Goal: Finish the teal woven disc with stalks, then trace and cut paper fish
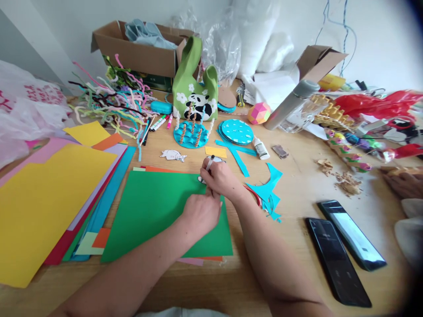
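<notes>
My right hand (220, 178) is closed round a marker (209, 164) with a pale barrel and a dark upper end. Its tip is hidden behind the fingers. My left hand (202, 212) rests on green paper (155, 207), its fingers curled and partly covered by my right hand. At their fingertips shows the edge of a small white paper piece (201, 179) with black lines; whether the left fingers grip it is hidden. Just beyond the right hand lies another white piece (218, 159), partly covered, near a yellow paper strip (216, 152). A white fish-shaped cut-out (173, 155) lies farther left.
Coloured paper sheets (56, 207) spread at left, with pipe cleaners (112, 99) behind. Blue discs (237, 132), a glue bottle (261, 149) and blue scraps (269, 187) lie right of centre. Two phones (337, 262) lie near another person's hand (405, 182). A grey flask (291, 103) stands behind.
</notes>
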### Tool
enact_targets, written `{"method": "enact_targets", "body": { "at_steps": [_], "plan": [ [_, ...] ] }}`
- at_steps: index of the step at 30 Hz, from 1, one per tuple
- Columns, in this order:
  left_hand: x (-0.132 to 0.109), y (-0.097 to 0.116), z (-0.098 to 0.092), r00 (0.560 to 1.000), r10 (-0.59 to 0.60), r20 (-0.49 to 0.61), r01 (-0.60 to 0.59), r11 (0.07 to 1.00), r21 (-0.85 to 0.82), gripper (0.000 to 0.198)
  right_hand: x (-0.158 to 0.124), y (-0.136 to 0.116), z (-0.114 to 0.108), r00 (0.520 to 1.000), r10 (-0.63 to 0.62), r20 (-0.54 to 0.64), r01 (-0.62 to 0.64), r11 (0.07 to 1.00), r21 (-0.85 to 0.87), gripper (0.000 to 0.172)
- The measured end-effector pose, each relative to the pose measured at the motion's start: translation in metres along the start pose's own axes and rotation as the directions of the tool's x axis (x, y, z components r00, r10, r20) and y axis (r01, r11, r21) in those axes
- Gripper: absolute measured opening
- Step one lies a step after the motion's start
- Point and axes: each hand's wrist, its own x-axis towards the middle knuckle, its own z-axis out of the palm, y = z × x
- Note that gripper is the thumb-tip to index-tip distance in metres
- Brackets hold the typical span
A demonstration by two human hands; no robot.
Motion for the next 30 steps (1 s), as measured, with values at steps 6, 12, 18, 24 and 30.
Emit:
{"method": "enact_targets", "body": {
  "at_steps": [6, 12, 18, 24, 30],
  "plan": [
    [0.000, 0.000, -0.003, 1.000, 0.015, -0.001, -0.015, 0.999, 0.029, 0.035, 0.001, -0.003, -0.002, 0.999, 0.017, 0.029, -0.016, 0.999, -0.045, 0.014],
    [0.001, 0.000, -0.003, 1.000, 0.010, 0.013, -0.011, 0.995, 0.096, 0.041, -0.001, -0.010, -0.010, 0.999, 0.025, -0.037, -0.023, 0.999, 0.049, 0.013],
    [0.003, -0.001, -0.003, 0.999, 0.017, 0.043, -0.023, 0.990, 0.138, 0.044, -0.007, -0.023, -0.016, 0.975, -0.046, -0.217, 0.079, 0.986, 0.149, 0.013],
    [0.004, -0.001, -0.005, 0.994, 0.055, 0.091, -0.069, 0.986, 0.155, 0.046, -0.040, -0.033, -0.032, 0.940, -0.120, -0.321, 0.163, 0.980, 0.112, 0.018],
    [0.001, 0.002, -0.009, 1.000, 0.004, 0.010, -0.005, 0.987, 0.161, 0.042, -0.121, -0.024, -0.033, 0.959, -0.056, -0.277, 0.021, 0.991, -0.129, 0.023]
  ]
}}
